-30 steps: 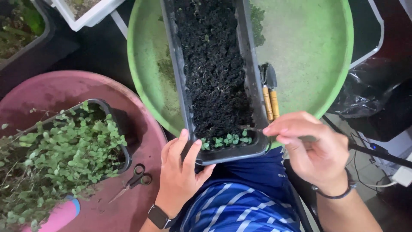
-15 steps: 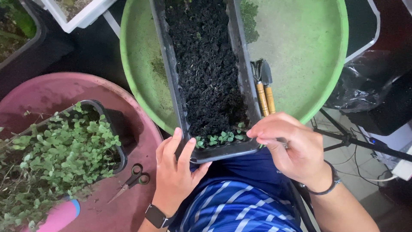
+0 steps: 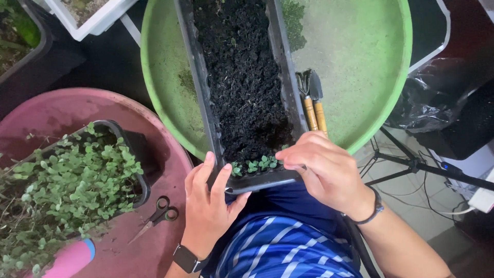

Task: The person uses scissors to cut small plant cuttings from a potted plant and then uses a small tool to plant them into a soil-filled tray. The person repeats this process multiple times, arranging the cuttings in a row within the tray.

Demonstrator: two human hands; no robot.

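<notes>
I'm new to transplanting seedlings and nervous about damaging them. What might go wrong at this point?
1. The right hand works right beside the seedlings; its fingers may crush or uproot them.
2. The planter overhangs the green basin toward the lap, steadied only by the left hand at its near end; letting go might tip it and spill soil.
3. The two small tools lie close to the right hand and may get knocked.

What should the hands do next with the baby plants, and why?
Probably press the next seedling into the soil beside the short row of seedlings. The right hand is at that row, the left hand holds the black trough, and most soil lies bare.
</notes>
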